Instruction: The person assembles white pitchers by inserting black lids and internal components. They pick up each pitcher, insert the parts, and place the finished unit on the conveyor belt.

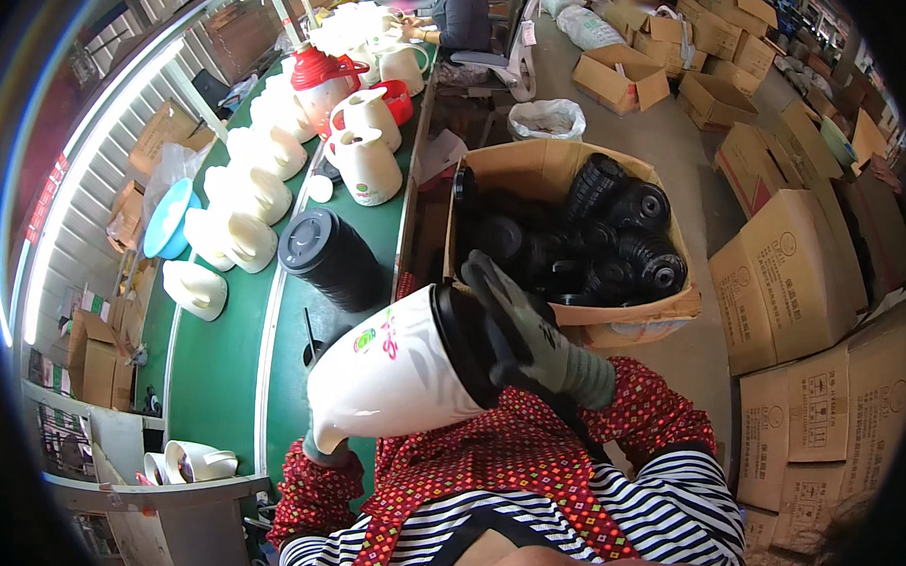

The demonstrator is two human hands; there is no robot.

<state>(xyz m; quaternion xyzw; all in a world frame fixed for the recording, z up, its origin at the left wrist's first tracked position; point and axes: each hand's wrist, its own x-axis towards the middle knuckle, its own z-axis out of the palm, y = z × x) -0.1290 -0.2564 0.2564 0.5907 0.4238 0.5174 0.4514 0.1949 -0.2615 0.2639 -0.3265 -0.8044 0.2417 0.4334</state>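
I hold a white plastic jug body tilted on its side in front of my chest, its black base ring facing right. My right hand, in a dark grey glove, presses on that black base. My left hand is mostly hidden under the jug's spout end, supporting it from below. A black cylinder part lies on the green belt just beyond the jug.
A green conveyor belt carries several white jug bodies and red-lidded ones. An open cardboard box of black base parts stands to my right. Stacked cartons fill the right side. Another person works at the far end.
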